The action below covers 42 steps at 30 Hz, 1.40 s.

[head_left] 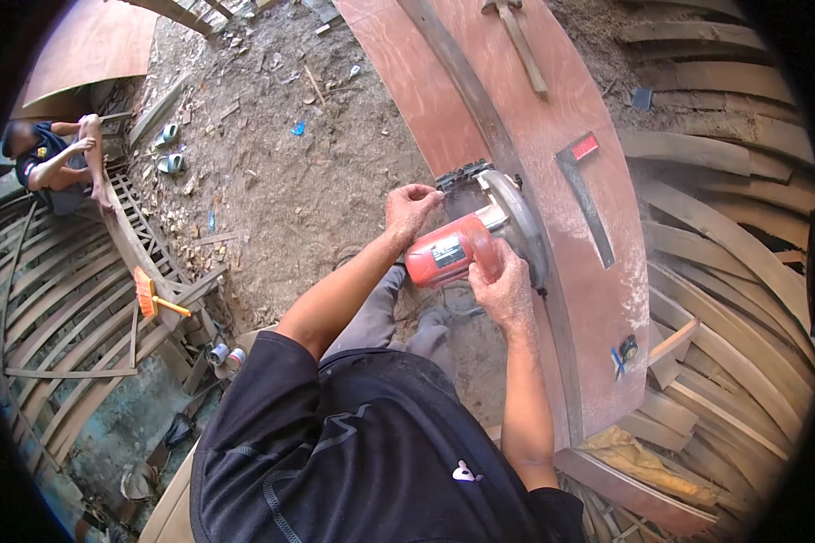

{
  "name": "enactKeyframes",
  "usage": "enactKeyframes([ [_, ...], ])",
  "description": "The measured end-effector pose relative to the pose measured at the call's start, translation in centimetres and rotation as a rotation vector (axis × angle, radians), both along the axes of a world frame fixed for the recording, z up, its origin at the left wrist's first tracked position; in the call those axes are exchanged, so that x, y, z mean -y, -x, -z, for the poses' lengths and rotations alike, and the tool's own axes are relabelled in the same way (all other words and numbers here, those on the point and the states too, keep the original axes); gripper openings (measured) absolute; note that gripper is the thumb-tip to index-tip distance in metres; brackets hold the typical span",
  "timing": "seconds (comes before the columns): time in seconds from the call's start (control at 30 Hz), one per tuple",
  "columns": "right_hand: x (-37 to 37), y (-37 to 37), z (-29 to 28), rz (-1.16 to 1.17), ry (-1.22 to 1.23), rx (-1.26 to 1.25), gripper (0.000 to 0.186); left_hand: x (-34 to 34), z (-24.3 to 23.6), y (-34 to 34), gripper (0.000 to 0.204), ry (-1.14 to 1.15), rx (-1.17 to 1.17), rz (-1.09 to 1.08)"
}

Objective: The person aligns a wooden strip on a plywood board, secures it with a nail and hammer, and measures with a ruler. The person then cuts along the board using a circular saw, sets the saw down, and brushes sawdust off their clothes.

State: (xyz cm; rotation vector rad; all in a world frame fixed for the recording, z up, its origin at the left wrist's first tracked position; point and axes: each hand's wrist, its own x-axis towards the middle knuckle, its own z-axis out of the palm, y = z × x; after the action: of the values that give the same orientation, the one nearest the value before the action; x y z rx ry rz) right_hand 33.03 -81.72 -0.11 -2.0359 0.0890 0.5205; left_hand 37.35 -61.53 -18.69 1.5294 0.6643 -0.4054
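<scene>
My right hand (504, 290) is wrapped round the rear handle of a red circular saw (444, 253) with a rounded metal blade guard. The saw rests at the edge of a long reddish plywood sheet (620, 362), against a dark wooden strip (457, 68) running along it. Its blade is hidden. My left hand (411, 210) is at the saw's dark, jagged base edge, thumb and fingers pinched together; what they grip there cannot be made out. A dark square with a red part (589, 199) lies on the plywood to the right.
A hammer (521, 50) lies farther up the sheet. Near its lower right corner is a small dark tool (628, 348) with a blue part. Curved wooden ribs (743, 262) flank the right side. At left, a person (54, 163) sits by an orange brush (147, 294). Debris litters the dirt ground (272, 181).
</scene>
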Motion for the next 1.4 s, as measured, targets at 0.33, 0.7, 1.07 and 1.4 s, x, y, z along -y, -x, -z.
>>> enactKeyframes([
  [0.33, -2.0, -3.4, 0.6, 0.017, 0.020, 0.006, 0.025, -1.8, 0.7, -3.7, 0.020, 0.034, 0.003, -0.035],
  [0.7, -4.6, -7.5, 1.5, 0.009, 0.010, 0.031, 0.024, -4.5, 0.2, -8.2, 0.022, -0.009, -0.006, -0.012],
  [1.07, -7.1, -11.2, 2.9, 0.002, -0.008, 0.079, 0.027, -7.4, 1.2, -11.9, 0.027, -0.090, 0.009, 0.008],
  [1.4, -8.6, -14.4, 3.0, 0.017, 0.006, 0.068, 0.026, -8.8, 0.3, -15.5, 0.026, -0.038, 0.006, 0.004],
])
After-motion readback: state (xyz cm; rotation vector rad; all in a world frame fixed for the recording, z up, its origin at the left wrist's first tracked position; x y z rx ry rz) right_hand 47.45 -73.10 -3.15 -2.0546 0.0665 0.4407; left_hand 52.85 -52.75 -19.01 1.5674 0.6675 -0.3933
